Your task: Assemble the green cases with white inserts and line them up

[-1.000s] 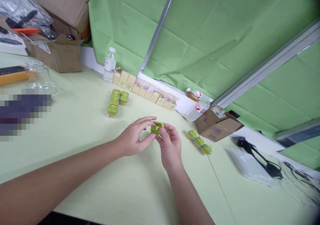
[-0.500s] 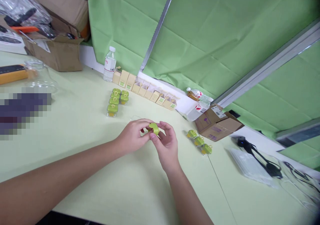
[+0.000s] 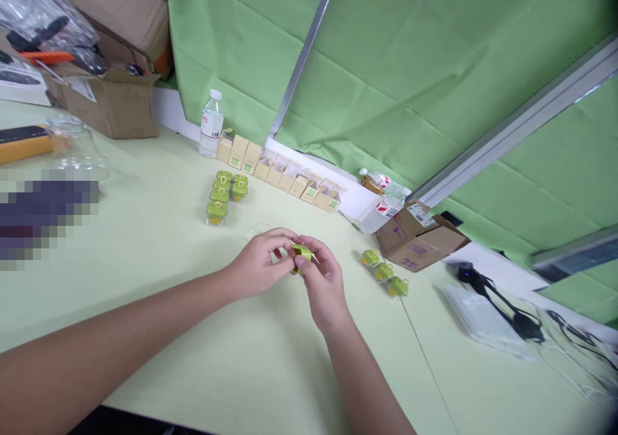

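Between my two hands is a small green plastic lid (image 3: 303, 251), its hollow side partly turned toward me. My left hand (image 3: 265, 261) pinches its left edge. My right hand (image 3: 323, 284) grips the other side, thumb on the front. Fingers hide much of the piece. Just beyond my left hand, a clear plastic piece (image 3: 261, 228) rests on the table, partly covered by the fingers. Several small clear boxes with green lids (image 3: 217, 210) stand in a cluster farther back on the left. Three more green-lidded boxes (image 3: 383, 272) form a row to the right.
A row of small tan cartons (image 3: 275, 174) lines the back edge beside an upright water bottle (image 3: 211, 125). A cardboard box (image 3: 410, 239) and lying bottles (image 3: 383, 213) are at back right. Clear bags (image 3: 477, 322) and cables lie far right; a clear glass vessel (image 3: 74, 145) stands left.
The green lid has been turned in my fingers, so its hollow side shows more. My right fingers have shifted slightly around it. The things on the table have stayed put.
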`<state>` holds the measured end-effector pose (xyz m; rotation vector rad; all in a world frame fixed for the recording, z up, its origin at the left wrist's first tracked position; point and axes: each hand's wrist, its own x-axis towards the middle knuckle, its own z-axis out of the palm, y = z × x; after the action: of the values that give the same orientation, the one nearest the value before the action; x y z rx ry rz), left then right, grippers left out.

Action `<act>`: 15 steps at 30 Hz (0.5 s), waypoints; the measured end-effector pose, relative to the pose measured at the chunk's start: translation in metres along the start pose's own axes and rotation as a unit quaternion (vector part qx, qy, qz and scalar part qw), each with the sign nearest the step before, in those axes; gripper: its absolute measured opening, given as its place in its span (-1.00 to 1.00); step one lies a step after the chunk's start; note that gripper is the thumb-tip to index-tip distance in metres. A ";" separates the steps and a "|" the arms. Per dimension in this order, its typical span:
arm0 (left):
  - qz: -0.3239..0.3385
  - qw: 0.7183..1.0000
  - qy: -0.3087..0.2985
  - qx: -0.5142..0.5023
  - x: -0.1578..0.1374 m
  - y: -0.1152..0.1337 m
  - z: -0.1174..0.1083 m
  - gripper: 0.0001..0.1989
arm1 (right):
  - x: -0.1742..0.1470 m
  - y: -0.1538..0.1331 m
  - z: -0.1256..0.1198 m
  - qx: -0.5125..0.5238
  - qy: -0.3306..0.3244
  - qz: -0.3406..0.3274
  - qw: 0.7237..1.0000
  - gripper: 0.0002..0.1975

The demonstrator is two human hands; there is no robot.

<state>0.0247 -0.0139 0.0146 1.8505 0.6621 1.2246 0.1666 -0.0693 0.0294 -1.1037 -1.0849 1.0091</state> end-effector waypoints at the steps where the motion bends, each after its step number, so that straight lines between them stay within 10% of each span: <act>1: -0.008 1.000 0.007 -0.001 0.000 -0.001 -0.001 -0.86 | 0.002 0.000 -0.002 0.008 0.008 0.010 1.000 -0.72; 15: -0.033 0.995 0.092 -0.033 0.011 -0.021 -0.008 -0.83 | 0.013 0.006 -0.013 0.060 0.069 0.055 0.994 -0.60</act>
<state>0.0223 0.0090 0.0042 1.6602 0.7681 1.3683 0.1811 -0.0574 0.0245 -1.1268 -0.8503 1.0552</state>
